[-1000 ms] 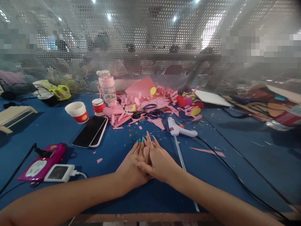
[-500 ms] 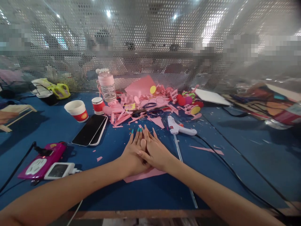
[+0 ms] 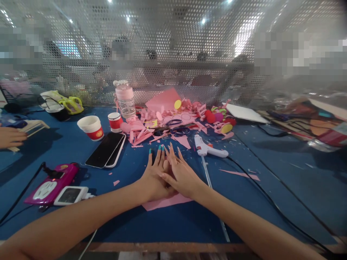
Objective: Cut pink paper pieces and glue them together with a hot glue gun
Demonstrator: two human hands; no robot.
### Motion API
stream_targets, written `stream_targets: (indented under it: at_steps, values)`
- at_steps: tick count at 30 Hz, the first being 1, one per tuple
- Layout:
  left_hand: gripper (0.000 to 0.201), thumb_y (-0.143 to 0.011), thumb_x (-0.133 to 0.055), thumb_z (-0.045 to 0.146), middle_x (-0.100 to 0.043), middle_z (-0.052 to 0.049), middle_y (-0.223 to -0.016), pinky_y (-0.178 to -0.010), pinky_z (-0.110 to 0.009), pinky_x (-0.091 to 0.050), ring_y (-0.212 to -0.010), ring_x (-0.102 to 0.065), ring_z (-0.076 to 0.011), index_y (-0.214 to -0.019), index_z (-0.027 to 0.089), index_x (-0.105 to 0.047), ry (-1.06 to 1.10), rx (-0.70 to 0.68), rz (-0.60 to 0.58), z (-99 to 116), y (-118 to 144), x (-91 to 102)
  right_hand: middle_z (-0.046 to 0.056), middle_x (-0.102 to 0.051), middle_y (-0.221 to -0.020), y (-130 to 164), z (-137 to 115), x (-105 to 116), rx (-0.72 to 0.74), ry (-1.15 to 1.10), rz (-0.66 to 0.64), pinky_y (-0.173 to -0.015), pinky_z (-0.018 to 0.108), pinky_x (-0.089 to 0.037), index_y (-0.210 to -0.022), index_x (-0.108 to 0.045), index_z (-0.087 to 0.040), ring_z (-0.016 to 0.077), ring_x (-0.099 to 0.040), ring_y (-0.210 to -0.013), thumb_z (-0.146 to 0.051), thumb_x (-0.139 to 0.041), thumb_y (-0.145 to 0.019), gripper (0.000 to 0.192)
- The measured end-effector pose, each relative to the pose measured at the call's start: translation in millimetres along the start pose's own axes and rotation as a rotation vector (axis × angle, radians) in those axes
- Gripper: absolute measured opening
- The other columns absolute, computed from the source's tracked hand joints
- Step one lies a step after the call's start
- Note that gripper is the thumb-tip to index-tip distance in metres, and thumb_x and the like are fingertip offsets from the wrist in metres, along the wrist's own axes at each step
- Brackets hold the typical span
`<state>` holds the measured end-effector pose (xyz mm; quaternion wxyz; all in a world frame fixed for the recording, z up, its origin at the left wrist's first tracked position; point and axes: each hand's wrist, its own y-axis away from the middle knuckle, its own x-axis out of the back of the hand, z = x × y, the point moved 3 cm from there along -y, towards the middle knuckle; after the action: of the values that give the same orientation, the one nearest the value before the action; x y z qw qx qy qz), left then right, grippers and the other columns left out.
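At the left edge of the frame another person's hand [image 3: 11, 137] rests on the blue worktop [image 3: 271, 187], well apart from the work. Right of it, in the lower left, a magenta power strip [image 3: 48, 182] lies with a white charger [image 3: 71, 195] touching it; above these stand two paper cups [image 3: 90, 127], and a pair of stacked phones [image 3: 107, 149] lies beside them. In the lower middle the left hand [image 3: 154, 177] lies flat, palm down, fingers spread and pointing up the frame, pressing on a pink paper strip [image 3: 166, 202] whose lower edge shows beneath both wrists. The right hand [image 3: 182, 177] lies just beside it, also flat and spread, its thumb crossing over the left hand. Neither hand pinches anything. To flatten the paper well, it seems best to keep both palms down with even pressure and smooth outward from the centre, so that no crease is trapped. Above the fingertips sits a heap of pink paper scraps [image 3: 162, 124] with scissors [image 3: 173, 128]. Right of the hands lies a white glue gun [image 3: 210, 148], its black cord [image 3: 271, 206] running to the lower right.
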<state>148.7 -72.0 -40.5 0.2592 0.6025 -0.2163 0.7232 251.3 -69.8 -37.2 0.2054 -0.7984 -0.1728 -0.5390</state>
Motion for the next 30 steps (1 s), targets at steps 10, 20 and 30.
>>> stream_targets:
  at_steps: [10, 20, 30]
  values:
    - [0.081, -0.078, -0.047, 0.051, -0.027, -0.02, -0.148, -0.109, -0.058, -0.01, -0.138, -0.009, -0.0417, -0.144, 0.01, -0.024, -0.037, 0.078, 0.181, 0, 7, -16.0, 0.026, -0.015, -0.15, 0, 1, -2, -0.004, -0.015, -0.009, -0.112, 0.053, -0.019, -0.145, 0.002, 0.001, 0.0303, -0.013, -0.14, -0.052, -0.04, -0.087, 0.089]
    - [0.083, -0.077, -0.047, 0.05, -0.021, -0.017, -0.151, -0.108, -0.06, -0.007, -0.138, -0.008, -0.0429, -0.146, 0.014, -0.017, -0.038, 0.048, 0.133, 1, 1, -16.2, 0.027, -0.016, -0.149, 0, -2, -2, -0.007, -0.028, -0.027, -0.111, 0.053, -0.021, -0.145, 0.006, 0.001, 0.0317, -0.014, -0.139, -0.053, -0.044, -0.085, 0.095]
    - [0.084, -0.076, -0.049, 0.046, -0.017, -0.018, -0.152, -0.109, -0.059, -0.006, -0.139, -0.004, -0.0414, -0.146, 0.013, -0.016, -0.049, 0.038, 0.129, 0, 1, -17.2, 0.028, -0.02, -0.148, -1, -2, 0, 0.049, -0.043, -0.031, -0.112, 0.053, -0.016, -0.144, 0.011, -0.001, 0.0287, -0.018, -0.139, -0.053, -0.045, -0.085, 0.097]
